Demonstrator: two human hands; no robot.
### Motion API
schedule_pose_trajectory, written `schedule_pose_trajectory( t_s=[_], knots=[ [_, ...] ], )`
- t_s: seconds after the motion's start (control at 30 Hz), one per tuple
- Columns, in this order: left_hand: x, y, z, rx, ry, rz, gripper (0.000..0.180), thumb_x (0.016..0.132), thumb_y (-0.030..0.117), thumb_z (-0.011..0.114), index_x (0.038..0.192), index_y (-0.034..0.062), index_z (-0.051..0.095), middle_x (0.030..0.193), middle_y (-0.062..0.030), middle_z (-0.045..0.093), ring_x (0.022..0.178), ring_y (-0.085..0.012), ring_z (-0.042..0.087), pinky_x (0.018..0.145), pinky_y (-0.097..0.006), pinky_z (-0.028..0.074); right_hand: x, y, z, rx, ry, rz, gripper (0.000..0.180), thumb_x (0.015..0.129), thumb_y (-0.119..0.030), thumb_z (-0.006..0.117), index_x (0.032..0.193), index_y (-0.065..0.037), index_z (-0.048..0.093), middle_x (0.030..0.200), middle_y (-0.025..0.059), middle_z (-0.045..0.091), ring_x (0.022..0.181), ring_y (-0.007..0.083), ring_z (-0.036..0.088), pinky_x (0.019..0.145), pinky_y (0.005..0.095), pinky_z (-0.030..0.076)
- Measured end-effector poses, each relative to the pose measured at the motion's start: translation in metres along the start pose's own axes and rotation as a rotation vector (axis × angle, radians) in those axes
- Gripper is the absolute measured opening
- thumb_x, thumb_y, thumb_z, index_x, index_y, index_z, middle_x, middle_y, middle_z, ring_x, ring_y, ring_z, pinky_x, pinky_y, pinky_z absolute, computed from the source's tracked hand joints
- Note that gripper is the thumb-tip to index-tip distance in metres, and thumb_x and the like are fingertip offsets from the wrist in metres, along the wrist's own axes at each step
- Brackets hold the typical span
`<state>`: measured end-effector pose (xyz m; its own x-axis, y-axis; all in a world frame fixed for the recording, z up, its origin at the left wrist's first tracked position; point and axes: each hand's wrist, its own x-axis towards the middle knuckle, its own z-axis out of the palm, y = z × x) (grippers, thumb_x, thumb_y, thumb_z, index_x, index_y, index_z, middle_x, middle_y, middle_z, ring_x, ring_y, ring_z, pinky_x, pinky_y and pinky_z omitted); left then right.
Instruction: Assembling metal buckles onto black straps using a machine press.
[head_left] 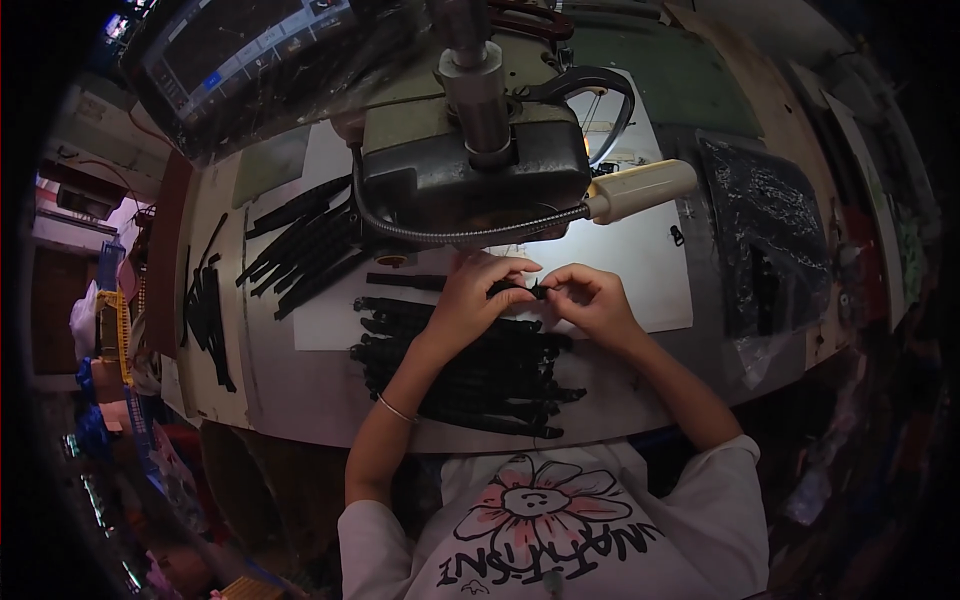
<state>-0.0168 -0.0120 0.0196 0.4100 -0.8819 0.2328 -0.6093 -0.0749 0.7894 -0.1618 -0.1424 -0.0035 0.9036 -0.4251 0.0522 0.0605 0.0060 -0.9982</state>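
Both hands meet under the front of a sewing machine (470,150), over white lit paper. My left hand (475,300) is closed on the end of a black fabric strip (541,291). My right hand (592,308) pinches the same end from the other side. Most of this strip is hidden by my fingers. Just below my hands lies a pile of black fabric strips (480,390), side by side, their ends ragged. Another single black strip (405,281) lies left of my left hand, partly covered by it.
More black strips (310,240) lie at the left of the machine, and thin dark ones (207,325) on the left edge. A cream lamp (640,190) on a flexible metal arm lights the table. Black plastic bag (770,230) at right; screen (230,60) at upper left.
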Motion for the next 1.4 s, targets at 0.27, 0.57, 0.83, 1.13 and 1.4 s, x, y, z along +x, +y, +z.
schedule_pose_trajectory(
  t_s=[0.27, 0.57, 0.83, 1.13, 1.4],
  knots=[
    [-0.002, -0.009, 0.0, 0.041, -0.138, 0.093, 0.019, 0.073, 0.022, 0.067, 0.081, 0.0062, 0.06, 0.079, -0.0038, 0.059, 0.079, -0.0217, 0.053, 0.08, -0.031, 0.037, 0.003, -0.011, 0.0, -0.051, -0.127, 0.094, 0.013, 0.081, -0.004, 0.061, 0.093, 0.002, 0.059, 0.076, 0.0011, 0.06, 0.064, 0.0051, 0.055, 0.058, 0.0185, 0.045],
    [-0.004, -0.011, -0.003, 0.138, -0.077, 0.134, 0.018, 0.073, 0.017, 0.068, 0.086, 0.0067, 0.061, 0.079, -0.0058, 0.058, 0.079, -0.0234, 0.053, 0.078, -0.033, 0.04, 0.027, -0.008, -0.008, -0.292, -0.208, 0.055, 0.017, 0.082, -0.013, 0.061, 0.079, 0.004, 0.061, 0.064, 0.0043, 0.058, 0.057, 0.0059, 0.049, 0.052, 0.0227, 0.041],
    [-0.001, -0.044, -0.002, 0.626, 0.196, 0.245, 0.026, 0.075, 0.011, 0.065, 0.1, 0.0094, 0.063, 0.092, -0.0086, 0.059, 0.08, -0.0268, 0.058, 0.074, -0.036, 0.048, 0.087, 0.004, -0.013, -0.285, -0.109, 0.213, 0.021, 0.074, -0.003, 0.064, 0.058, -0.001, 0.051, 0.053, 0.0036, 0.054, 0.048, 0.0095, 0.051, 0.046, 0.0244, 0.04],
    [0.005, -0.049, -0.003, 0.616, 0.133, 0.411, 0.026, 0.076, 0.005, 0.061, 0.102, 0.0085, 0.063, 0.094, -0.0052, 0.062, 0.089, -0.0225, 0.06, 0.071, -0.031, 0.05, 0.096, 0.017, -0.014, -0.369, -0.094, 0.305, 0.025, 0.073, -0.009, 0.067, 0.056, -0.003, 0.05, 0.056, 0.0067, 0.058, 0.053, 0.0127, 0.056, 0.054, 0.0295, 0.043],
    [0.008, -0.048, -0.007, 0.857, 0.044, 0.627, 0.025, 0.077, 0.006, 0.056, 0.102, 0.0031, 0.059, 0.097, -0.0076, 0.062, 0.091, -0.0194, 0.06, 0.078, -0.031, 0.048, 0.074, 0.004, 0.004, -1.024, 0.144, -0.093, 0.018, 0.064, -0.02, 0.068, 0.067, -0.004, 0.06, 0.076, 0.0112, 0.06, 0.085, 0.0295, 0.052, 0.072, 0.0377, 0.038]
  ],
)
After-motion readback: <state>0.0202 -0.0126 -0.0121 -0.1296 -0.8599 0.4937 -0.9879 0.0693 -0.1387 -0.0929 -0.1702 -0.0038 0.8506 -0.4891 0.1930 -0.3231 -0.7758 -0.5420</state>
